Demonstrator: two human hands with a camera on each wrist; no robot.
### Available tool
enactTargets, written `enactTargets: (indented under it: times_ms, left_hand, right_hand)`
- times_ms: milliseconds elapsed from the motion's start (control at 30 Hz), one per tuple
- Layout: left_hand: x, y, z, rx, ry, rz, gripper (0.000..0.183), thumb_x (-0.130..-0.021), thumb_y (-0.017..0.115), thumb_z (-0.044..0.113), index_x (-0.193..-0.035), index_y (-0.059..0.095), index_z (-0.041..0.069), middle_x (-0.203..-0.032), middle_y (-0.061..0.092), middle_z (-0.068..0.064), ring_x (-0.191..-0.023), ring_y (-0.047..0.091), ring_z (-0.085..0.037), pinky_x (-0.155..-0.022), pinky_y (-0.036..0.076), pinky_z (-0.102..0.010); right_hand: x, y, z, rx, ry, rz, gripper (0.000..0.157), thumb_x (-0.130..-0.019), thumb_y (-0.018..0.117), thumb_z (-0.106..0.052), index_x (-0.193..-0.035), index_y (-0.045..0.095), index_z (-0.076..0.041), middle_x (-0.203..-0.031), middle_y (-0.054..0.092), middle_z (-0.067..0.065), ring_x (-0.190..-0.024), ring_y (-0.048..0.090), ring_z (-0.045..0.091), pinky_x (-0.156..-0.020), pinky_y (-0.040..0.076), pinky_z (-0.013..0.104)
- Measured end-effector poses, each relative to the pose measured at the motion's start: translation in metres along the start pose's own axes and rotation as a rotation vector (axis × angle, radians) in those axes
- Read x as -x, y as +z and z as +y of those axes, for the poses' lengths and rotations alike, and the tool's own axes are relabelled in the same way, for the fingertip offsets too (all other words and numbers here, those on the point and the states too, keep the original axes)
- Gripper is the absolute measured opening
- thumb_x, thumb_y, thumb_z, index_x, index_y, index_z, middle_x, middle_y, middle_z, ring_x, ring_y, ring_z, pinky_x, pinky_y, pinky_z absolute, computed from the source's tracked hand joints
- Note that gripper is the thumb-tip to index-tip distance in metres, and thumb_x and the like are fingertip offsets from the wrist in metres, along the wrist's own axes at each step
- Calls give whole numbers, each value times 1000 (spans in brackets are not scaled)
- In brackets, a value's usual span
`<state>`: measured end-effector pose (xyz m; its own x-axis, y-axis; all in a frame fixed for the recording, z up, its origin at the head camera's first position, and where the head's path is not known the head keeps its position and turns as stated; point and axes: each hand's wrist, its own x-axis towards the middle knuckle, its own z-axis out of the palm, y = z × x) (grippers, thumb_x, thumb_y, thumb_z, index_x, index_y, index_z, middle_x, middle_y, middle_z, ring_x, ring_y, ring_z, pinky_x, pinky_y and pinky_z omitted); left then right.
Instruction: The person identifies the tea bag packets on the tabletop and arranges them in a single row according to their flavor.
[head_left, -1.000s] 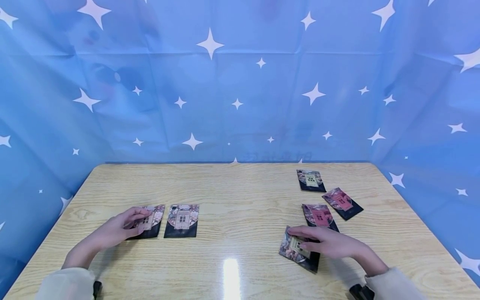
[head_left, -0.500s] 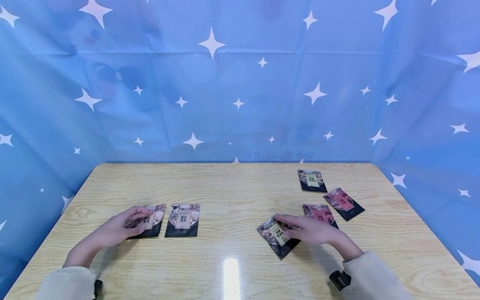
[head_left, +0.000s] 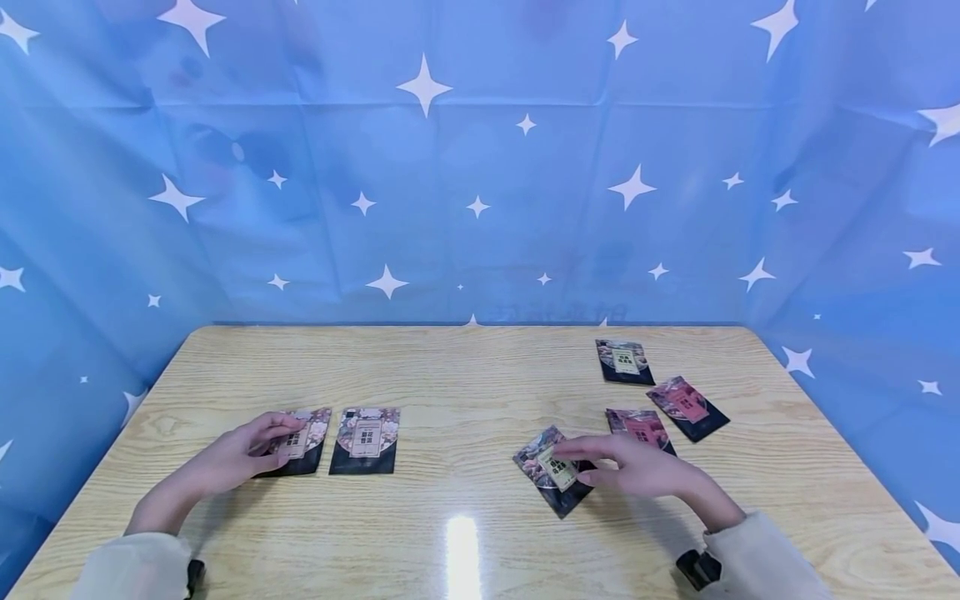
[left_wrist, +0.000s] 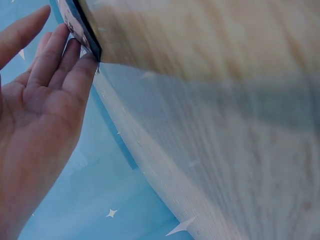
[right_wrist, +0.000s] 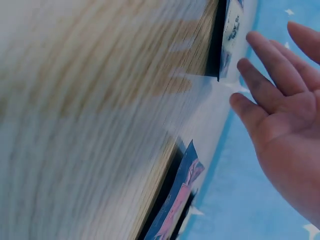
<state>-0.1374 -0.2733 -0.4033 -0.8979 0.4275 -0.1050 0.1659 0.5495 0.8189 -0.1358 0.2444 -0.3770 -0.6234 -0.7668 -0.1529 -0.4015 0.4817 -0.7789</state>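
My left hand [head_left: 238, 454] lies over a floral tea packet [head_left: 313, 435] with a pale pink label, hiding its left part. In the left wrist view, nearly straight fingers [left_wrist: 47, 65] reach that packet's edge. To its right a matching packet [head_left: 365, 442] lies flat. My right hand [head_left: 639, 468] hovers at a tilted packet with a yellow-green label [head_left: 542, 468], covering its right corner. The right wrist view shows relaxed, slightly bent fingers [right_wrist: 265, 80] just apart from this packet [right_wrist: 231, 40].
Behind the right hand lie a pink-labelled packet [head_left: 637, 427], partly hidden, and a second pink one [head_left: 688, 407], tilted. Farther back is another green-labelled packet [head_left: 625, 361]. A blue star-patterned cloth [head_left: 465, 208] hangs behind the wooden table [head_left: 450, 375].
My right hand slid the green-labelled packet left, away from the pink ones, then let go and drew back slightly right. My left hand stayed in place.
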Motion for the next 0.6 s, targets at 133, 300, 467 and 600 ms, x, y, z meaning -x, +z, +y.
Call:
enactTargets:
  times_ms: [133, 300, 467, 600]
  left_hand:
    - [0, 0, 1, 2, 1, 0, 38, -91, 56, 9, -125, 43, -2, -133, 39, -29, -122, 35, -46, -89, 37, -57]
    - [0, 0, 1, 16, 3, 3, 38, -91, 56, 11, -124, 43, -2, -134, 38, -29, -122, 35, -47, -90, 36, -57]
    - [0, 0, 2, 22, 6, 5, 37, -91, 56, 12, -124, 44, -2, -134, 37, -30, -122, 35, -47, -90, 35, -57]
    - [1, 0, 2, 25, 11, 3, 37, -91, 56, 11, -124, 44, -3, -134, 36, -31, -122, 34, -48, -90, 35, -57]
  right_hand:
    - [-2, 1, -1, 34, -13, -10, 41, -96, 47, -19, -134, 44, -2, -133, 47, 15, -122, 43, 30, -91, 41, 41]
    - [-8, 5, -1, 43, -4, -47, 43, -96, 48, -20, -135, 43, -3, -134, 46, 14, -125, 40, 30, -95, 39, 41]
    - [-14, 9, -4, 32, 27, -53, 45, -96, 48, -20, -137, 40, -4, -138, 40, 15, -126, 37, 31, -96, 36, 46]
    - [-18, 10, -6, 25, 20, -34, 45, -96, 48, -18, -138, 39, -4, -138, 40, 15, -125, 38, 32, -95, 36, 48]
